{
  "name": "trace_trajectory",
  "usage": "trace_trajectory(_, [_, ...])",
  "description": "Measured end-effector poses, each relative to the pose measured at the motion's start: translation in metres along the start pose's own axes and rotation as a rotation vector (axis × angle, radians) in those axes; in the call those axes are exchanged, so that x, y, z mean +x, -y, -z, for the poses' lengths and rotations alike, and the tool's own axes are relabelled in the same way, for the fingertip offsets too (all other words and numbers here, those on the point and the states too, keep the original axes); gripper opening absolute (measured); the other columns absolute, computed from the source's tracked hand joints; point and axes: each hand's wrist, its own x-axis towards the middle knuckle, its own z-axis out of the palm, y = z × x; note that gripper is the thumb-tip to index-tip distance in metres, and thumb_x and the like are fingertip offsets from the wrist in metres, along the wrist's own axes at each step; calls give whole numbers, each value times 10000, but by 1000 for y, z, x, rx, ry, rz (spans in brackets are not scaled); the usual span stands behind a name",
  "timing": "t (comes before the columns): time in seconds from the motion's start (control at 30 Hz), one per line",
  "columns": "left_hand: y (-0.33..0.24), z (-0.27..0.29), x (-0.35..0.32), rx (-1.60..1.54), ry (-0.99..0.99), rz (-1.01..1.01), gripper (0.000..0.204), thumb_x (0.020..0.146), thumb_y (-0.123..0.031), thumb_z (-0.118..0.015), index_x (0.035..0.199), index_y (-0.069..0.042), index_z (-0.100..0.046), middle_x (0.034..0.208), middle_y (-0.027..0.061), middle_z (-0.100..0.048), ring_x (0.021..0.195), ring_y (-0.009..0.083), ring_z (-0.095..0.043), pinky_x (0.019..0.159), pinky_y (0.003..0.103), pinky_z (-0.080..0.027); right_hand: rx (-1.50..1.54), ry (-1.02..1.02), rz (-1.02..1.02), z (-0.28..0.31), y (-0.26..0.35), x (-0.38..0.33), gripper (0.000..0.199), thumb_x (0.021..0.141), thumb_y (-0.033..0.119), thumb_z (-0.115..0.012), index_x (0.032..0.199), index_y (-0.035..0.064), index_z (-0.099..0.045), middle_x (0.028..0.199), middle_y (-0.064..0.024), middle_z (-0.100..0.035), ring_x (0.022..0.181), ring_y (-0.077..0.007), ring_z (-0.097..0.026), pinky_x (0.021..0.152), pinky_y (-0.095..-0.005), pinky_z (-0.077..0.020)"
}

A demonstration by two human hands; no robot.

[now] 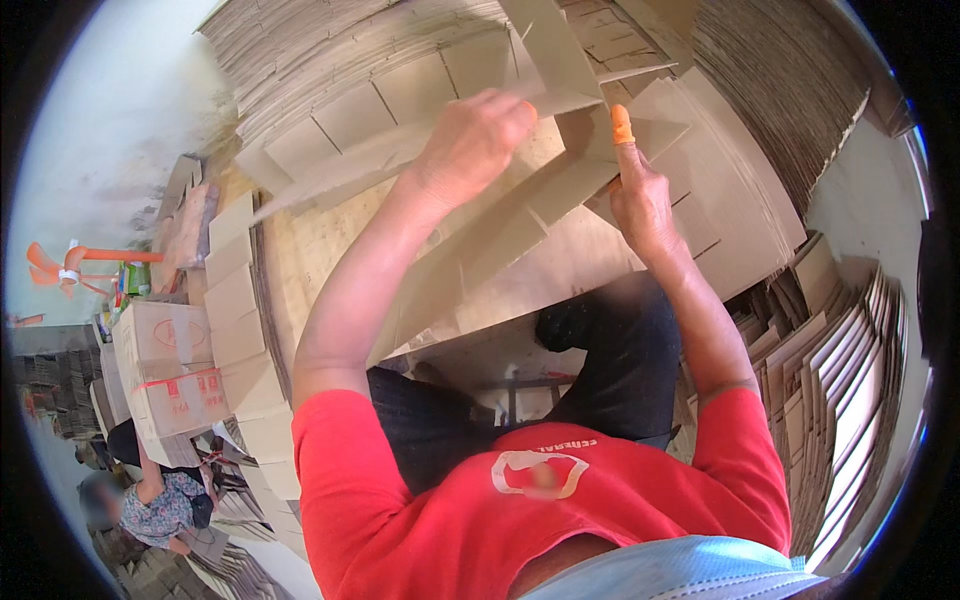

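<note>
My left hand (470, 150) is closed, fingertips bent over the edge of a long, blurred cardboard strip (345, 185). An orange finger cot shows at its fingertips. To the right, my right hand (643, 205) pinches the end of another slotted cardboard strip (490, 245), thumb up and covered by an orange finger cot (621, 125). This strip slants down toward my lap. Between the hands the strips meet crosswise, and an upright cardboard piece (550, 45) rises behind them. Exactly how they interlock is hard to make out.
A pale wooden table (320, 240) lies beneath the work. Slotted cardboard stacks (380, 100) stand at the back, with more sheets (735, 180) at right. Left are a cardboard box (175, 365) and an orange fan (70, 270); another person (165, 510) works lower left.
</note>
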Motion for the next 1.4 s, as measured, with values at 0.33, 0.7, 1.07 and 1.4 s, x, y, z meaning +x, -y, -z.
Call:
trace_trajectory(0.33, [104,-7,23,90,234,617,530,634,-430,-840,839,12,-632,704,81,-618,663,198,-576,581,306,-458,52,-61,-13,2,10,-19,879,686,-113,-606,1463,109,-260,956,-173,-607,701,-341,-626,611,-377,-536])
trace_trajectory(0.7, [155,-108,7,447,236,508,434,700,-226,-764,1047,-32,-591,1023,129,-632,1036,307,-552,850,449,-447,121,-70,-103,-3,6,-17,973,620,-202,-453,1484,207,-271,724,-155,-509,591,-236,-505,603,-219,-437])
trace_trajectory(1.07, [128,-75,3,240,83,324,89,736,-46,-659,817,-68,-629,789,116,-646,813,289,-617,670,415,-507,117,39,-26,1,5,-16,884,676,-174,-542,1464,139,-290,1009,-208,-605,755,-366,-629,645,-385,-548])
trace_trajectory(1.4, [99,-46,4,210,-14,217,165,735,10,-627,888,-44,-653,805,117,-657,793,296,-620,635,405,-512,131,107,-5,19,17,-31,889,705,-166,-530,1482,156,-244,1005,-220,-597,786,-401,-612,699,-413,-527])
